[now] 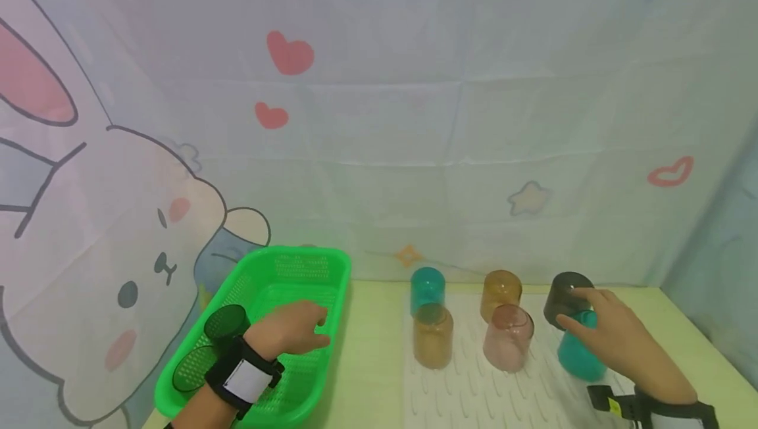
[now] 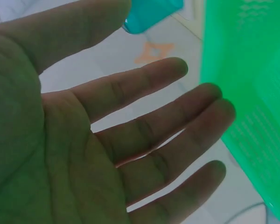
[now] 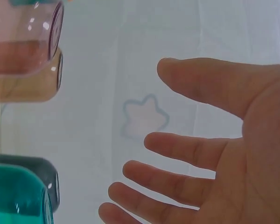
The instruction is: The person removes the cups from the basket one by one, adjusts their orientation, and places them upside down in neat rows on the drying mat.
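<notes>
My left hand (image 1: 291,330) hovers over the green plastic basket (image 1: 340,324), fingers extended and nothing held. Behind its wrist, dark transparent cups (image 1: 226,324) lie in the basket, partly hidden by the forearm. On the right, my right hand (image 1: 618,342) hangs above a teal cup (image 1: 580,360), thumb and fingers spread. The right wrist view shows a gap between this hand and the teal cup (image 3: 16,196). Just behind stands a dark grey cup (image 1: 562,294), partly covered by the fingers. A pink cup (image 1: 508,343) and an amber cup (image 1: 502,287) stand to its left.
Another amber cup (image 1: 433,343) and a second teal cup (image 1: 428,287) form the left column on the white ridged mat (image 1: 456,396). All these cups appear upside down. Pale yellow tabletop (image 1: 370,356) separates mat and basket. A printed cloth (image 1: 385,120) hangs behind.
</notes>
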The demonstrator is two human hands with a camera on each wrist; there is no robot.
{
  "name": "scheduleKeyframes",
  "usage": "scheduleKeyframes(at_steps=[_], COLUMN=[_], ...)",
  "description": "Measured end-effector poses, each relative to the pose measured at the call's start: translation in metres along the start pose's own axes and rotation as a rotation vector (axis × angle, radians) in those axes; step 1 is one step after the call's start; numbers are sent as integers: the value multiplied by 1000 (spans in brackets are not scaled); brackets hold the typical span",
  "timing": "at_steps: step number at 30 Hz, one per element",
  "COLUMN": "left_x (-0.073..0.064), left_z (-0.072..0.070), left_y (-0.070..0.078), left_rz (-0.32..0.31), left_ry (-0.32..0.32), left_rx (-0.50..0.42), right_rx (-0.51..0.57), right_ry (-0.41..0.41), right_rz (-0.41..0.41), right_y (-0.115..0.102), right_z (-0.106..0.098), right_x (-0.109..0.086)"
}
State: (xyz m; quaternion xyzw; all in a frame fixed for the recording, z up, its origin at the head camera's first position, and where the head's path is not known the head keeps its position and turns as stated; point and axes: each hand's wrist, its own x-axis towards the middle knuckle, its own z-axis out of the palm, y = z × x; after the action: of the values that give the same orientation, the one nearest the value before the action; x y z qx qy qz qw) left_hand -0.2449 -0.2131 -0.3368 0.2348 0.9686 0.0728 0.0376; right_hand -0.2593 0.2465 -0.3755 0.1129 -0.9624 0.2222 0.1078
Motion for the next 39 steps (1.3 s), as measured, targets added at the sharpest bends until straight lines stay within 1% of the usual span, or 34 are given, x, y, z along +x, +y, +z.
scheduleKeyframes(at_steps=[2,4,9,12,16,20,24,27,32,39], left_x=[-3,-7,-13,-12,-12,-11,-7,-4,1,9], left_z=[1,0,-3,-2,2,7,12,17,22,21], left_y=[-8,-15,-32,-40,-46,-52,-57,-60,-63,-57], left_rz=[-33,-77,-204,-253,-315,-358,-365,-364,-332,-274], left_ry=[-5,-11,-25,-34,-70,-100,-103,-118,-147,-135], left_rx=[-22,-25,40,78,68,53,11,-24,-19,-29], right_rx=[15,31,53,56,67,86,90,95,107,102], right_ry=[-1,-2,14,30,41,47,57,52,42,49], right_rz=[0,-5,-30,-41,-53,-63,-69,-68,-64,-62], right_y=[-5,-10,-18,-18,-17,-18,-16,-14,-12,-8], right_z=[1,3,6,9,12,15,17,17,20,22], right_x=[-1,-1,-1,-1,-2,-1,1,3,4,6])
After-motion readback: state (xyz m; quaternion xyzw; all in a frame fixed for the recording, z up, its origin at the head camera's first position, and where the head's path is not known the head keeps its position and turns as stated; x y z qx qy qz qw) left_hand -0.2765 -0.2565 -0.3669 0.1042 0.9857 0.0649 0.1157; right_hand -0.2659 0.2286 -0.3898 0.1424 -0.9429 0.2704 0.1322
